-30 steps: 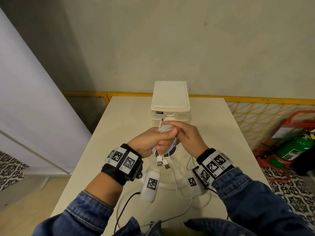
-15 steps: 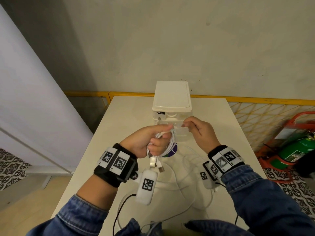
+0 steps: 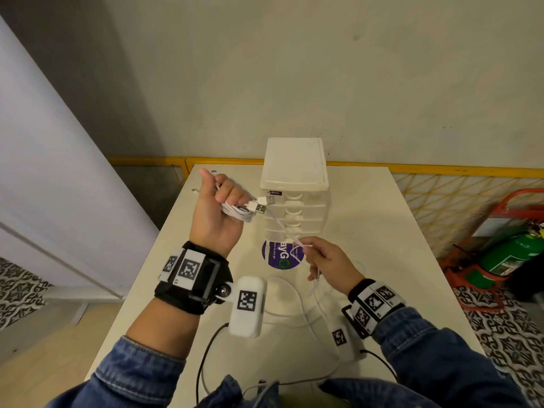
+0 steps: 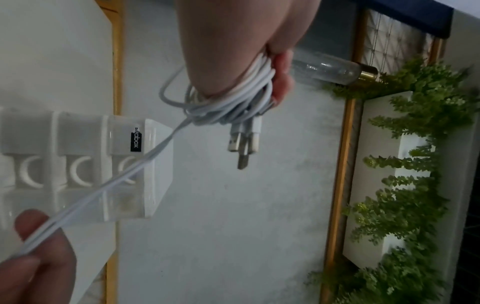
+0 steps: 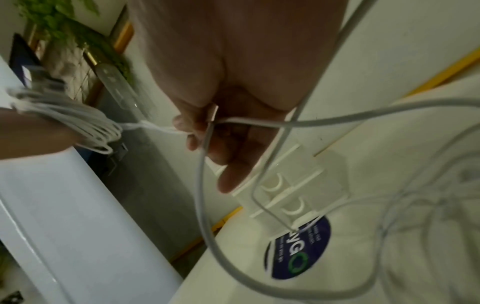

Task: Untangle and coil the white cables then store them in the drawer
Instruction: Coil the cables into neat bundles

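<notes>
My left hand [image 3: 219, 207] is raised left of the white drawer unit [image 3: 294, 189] and grips a coil of white cable [image 3: 238, 212] [image 4: 241, 98] wound round its fingers. USB plugs [image 3: 263, 204] [image 4: 241, 144] stick out of the coil. A taut strand [image 3: 284, 231] [image 4: 109, 183] runs from the coil down to my right hand [image 3: 323, 260], which pinches it in front of the drawers. In the right wrist view the fingers [image 5: 197, 127] pinch the strand, and slack cable [image 5: 205, 195] hangs below. More white cable [image 3: 297, 307] lies looped on the table.
The white table [image 3: 382, 231] carries a round purple sticker [image 3: 279, 256] in front of the closed drawers. A yellow rail [image 3: 441, 169] runs behind the table. A green extinguisher [image 3: 512, 257] stands on the floor at right. Black wrist-camera cords [image 3: 206, 354] trail at the near edge.
My left hand lifted up and to the left with the coil. My right hand dropped toward me along the cable, pulling a strand taut between the hands.
</notes>
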`<state>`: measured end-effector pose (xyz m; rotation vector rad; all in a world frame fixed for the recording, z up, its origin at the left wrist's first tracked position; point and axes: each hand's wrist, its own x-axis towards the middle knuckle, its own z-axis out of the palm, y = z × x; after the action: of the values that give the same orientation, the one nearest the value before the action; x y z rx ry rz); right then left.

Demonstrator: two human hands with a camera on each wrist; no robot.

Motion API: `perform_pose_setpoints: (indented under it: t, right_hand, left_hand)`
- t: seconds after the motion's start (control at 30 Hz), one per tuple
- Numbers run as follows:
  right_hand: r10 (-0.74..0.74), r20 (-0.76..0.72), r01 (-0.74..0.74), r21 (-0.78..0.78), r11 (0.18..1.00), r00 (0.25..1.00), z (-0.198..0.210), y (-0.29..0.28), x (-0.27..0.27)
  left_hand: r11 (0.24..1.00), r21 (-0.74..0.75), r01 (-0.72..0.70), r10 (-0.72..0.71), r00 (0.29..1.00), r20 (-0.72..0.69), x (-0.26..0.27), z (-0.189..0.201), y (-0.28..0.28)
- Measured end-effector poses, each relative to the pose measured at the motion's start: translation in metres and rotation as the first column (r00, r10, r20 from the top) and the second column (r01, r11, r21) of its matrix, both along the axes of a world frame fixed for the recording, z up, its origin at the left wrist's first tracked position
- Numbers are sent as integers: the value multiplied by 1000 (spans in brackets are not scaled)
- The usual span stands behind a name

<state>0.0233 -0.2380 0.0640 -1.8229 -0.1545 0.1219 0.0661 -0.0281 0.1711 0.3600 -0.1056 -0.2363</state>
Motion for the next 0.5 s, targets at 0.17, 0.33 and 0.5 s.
perform_pose_setpoints:
  t: [0.17,0.33,0.5]
  right_hand:
    - [130,-99,-131,-9,991,987,17,24,-8]
    - [323,-15,-320,-171,932,946,42,40,-15]
    - [330,122,-299,-217,929,936,78,37,-13]
  left_hand:
    - [901,265,-344,362,932,-21,1,4,-6]
    - [571,649,-504,373,863,342,-1,-13,-11]
    - [135,811,-569,-78,810,581,-10,-31,-16]
